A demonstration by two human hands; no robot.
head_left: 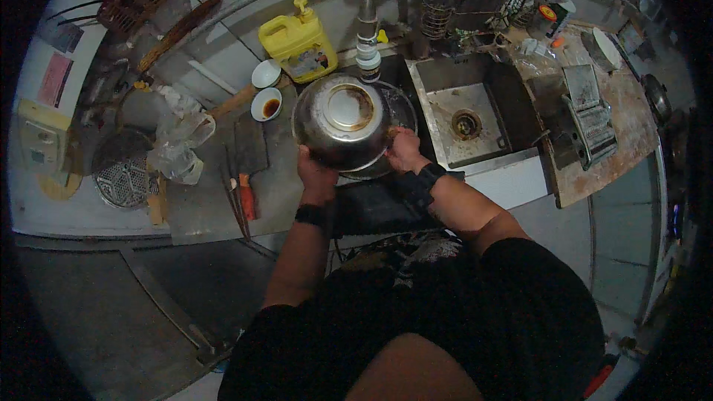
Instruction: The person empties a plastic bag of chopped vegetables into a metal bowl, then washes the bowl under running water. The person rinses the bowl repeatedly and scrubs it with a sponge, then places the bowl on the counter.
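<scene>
My left hand (316, 171) grips the near left rim of an upside-down metal basin (341, 125), its round base facing up. My right hand (405, 147) is on the right rim of the same basin; its fingertips are partly hidden. Under and behind the basin shows the rim of a wider round metal vessel (411, 104) in the left sink area, beneath a faucet (367, 50). A white bowl with dark sauce (267, 104) and another white bowl (266, 73) stand left of the basin, near a yellow pump jug (301, 47).
An open sink basin (459, 117) lies to the right, then a wooden board (629, 139) with a metal pasta machine (591, 117). On the left counter are a red-handled tool (245, 196), plastic bags (178, 145) and a perforated metal disc (122, 178).
</scene>
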